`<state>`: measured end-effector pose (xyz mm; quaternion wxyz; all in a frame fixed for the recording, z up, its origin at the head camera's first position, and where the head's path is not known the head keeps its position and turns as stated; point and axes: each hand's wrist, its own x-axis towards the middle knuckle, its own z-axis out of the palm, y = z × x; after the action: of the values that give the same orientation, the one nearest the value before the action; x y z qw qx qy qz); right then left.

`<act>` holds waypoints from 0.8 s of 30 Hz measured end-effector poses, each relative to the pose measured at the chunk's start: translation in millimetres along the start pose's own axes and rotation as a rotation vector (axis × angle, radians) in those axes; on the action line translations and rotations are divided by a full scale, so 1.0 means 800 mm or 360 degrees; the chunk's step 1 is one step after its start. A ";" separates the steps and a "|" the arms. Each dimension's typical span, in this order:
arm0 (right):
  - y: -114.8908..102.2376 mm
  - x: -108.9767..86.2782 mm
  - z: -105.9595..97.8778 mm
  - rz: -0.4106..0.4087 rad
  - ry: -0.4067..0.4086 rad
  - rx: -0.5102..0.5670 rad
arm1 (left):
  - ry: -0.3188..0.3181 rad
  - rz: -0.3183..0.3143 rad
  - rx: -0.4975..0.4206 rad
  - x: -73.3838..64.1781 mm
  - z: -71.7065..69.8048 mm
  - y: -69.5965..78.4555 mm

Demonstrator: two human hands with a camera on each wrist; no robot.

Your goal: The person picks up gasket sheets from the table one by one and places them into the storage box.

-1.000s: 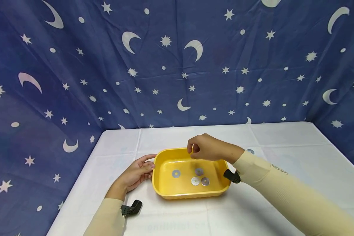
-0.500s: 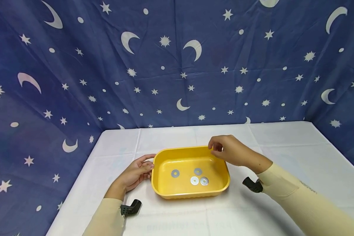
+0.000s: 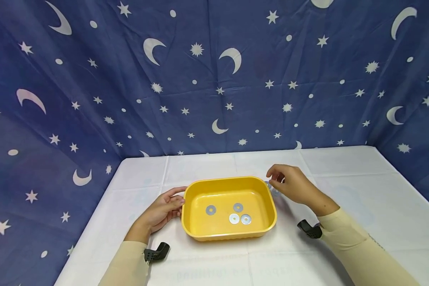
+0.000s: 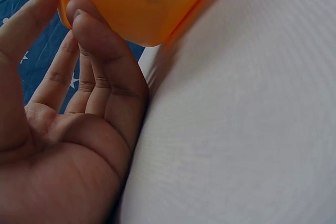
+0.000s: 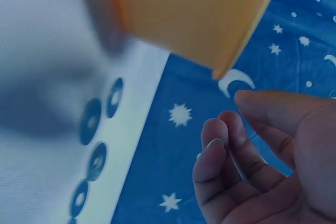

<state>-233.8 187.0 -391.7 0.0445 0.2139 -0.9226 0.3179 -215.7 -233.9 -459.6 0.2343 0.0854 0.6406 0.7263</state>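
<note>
A yellow plastic tray point(image 3: 228, 236) stands on the white tablecloth with several flat metal washers point(image 3: 246, 219) lying in it. My left hand point(image 3: 163, 210) holds the tray at its left end, thumb at the rim, other fingers against the outer wall. Just off the tray's back right corner, my right hand point(image 3: 291, 184) hovers with loosely bent fingers; in the right wrist view a gap shows between its thumb and fingertips, and nothing is in it. More washers point(image 3: 276, 192) lie on the cloth beneath that hand, partly hidden in the head view; the right wrist view shows several in a row point(image 5: 96, 161).
The white cloth point(image 3: 214, 262) covers the table. A blue curtain point(image 3: 186, 79) with moons and stars closes off the back and sides. Each wrist wears a small black camera mount, one at the left point(image 3: 157, 252) and one at the right point(image 3: 310, 229).
My right hand has moved right, from above the tray to beside its right end, uncovering that end. The left hand has stayed at the tray, and the washers inside lie as before.
</note>
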 end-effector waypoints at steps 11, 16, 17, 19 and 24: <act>0.029 0.002 0.008 0.0198 -0.0163 -0.0022 | -0.0022 0.0012 -0.0017 0.000 -0.002 -0.001; 0.039 0.004 0.012 0.0224 -0.0242 -0.0008 | -0.0033 0.0020 -0.0025 -0.001 -0.001 0.001; 0.041 0.004 0.013 0.0231 -0.0256 -0.0009 | -0.0036 0.0022 -0.0026 -0.001 -0.001 0.002; 0.044 0.004 0.015 0.0249 -0.0283 -0.0022 | -0.0041 0.0025 -0.0026 -0.002 -0.001 0.002; 0.052 0.006 0.016 0.0340 -0.0359 -0.0034 | -0.0047 0.0024 -0.0023 -0.001 -0.001 0.002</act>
<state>-254.9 207.1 -424.5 -0.0911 0.1485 -0.9426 0.2850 -215.6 -234.9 -457.6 0.2388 0.0991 0.6311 0.7313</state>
